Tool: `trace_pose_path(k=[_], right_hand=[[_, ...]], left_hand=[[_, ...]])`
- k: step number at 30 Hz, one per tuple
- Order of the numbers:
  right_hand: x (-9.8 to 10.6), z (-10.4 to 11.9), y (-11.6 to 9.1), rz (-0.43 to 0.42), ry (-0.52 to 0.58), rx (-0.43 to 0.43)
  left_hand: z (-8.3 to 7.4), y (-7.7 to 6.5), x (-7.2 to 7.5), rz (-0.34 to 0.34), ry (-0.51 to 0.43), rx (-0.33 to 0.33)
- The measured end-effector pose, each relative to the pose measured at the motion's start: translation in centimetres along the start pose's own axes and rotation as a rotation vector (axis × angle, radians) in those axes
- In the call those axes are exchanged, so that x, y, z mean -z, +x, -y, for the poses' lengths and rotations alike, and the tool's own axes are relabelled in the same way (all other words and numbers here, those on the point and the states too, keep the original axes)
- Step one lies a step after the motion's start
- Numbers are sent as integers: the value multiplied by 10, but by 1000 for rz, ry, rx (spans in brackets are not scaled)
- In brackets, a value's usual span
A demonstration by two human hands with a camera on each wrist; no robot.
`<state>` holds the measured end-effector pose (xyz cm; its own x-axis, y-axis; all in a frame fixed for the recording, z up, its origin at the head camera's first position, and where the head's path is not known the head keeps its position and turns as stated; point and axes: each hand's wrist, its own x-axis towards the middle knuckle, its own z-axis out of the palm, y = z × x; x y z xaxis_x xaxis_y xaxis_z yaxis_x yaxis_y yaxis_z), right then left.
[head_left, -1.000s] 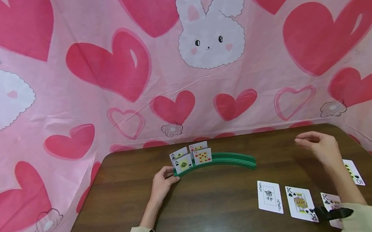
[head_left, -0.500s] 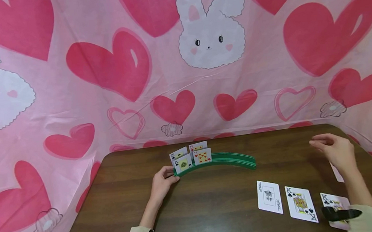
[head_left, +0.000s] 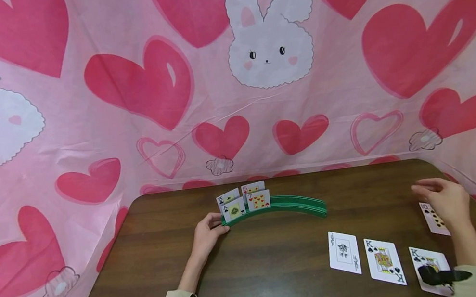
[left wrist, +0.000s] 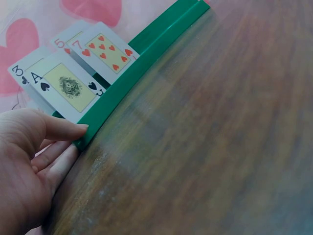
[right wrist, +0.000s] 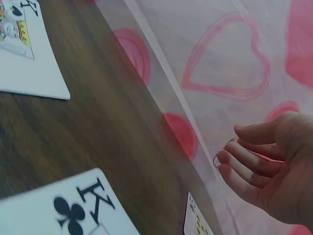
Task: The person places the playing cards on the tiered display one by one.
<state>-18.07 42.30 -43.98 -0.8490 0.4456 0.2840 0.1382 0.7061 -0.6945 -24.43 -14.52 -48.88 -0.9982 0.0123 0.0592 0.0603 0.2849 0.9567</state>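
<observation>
At its left end, a curved green card holder (head_left: 298,203) is gripped by my left hand (head_left: 206,236), thumb in front and fingers behind. In it stand an ace of spades (left wrist: 68,90), a seven of hearts (left wrist: 105,54), a three (left wrist: 20,71) and a red five (left wrist: 59,43), the last two partly hidden behind. My right hand (head_left: 449,201) hovers over the right side of the table with loosely curled fingers and nothing in them. Below it lies a ten (head_left: 434,220) with black pips, partly covered by the hand.
On the brown wooden table (head_left: 277,270) lie a joker (head_left: 344,252), a king of spades (head_left: 384,261) and a king of clubs (head_left: 428,259), the last partly behind the right wrist strap. A pink cloth (head_left: 337,94) with hearts and rabbits hangs behind.
My right hand has moved right and slightly toward me, passing over the ten, which now shows on its left side. My left hand and the card holder have stayed put.
</observation>
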Motion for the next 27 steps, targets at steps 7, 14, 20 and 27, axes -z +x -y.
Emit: trace_pose_path(k=[7,14,20,27], right_hand=[[6,-9,0,8,-8,-123],[8,-17,2,-17,1,-177],[6,-22,0,-28,11,-239],[8,-27,0,-2,-2,-290]], left_hand=[[7,5,2,5,1,-1],[6,4,1,-1,1,-7],[7,4,1,-1,-1,-7],[7,3,1,0,-5,-8]])
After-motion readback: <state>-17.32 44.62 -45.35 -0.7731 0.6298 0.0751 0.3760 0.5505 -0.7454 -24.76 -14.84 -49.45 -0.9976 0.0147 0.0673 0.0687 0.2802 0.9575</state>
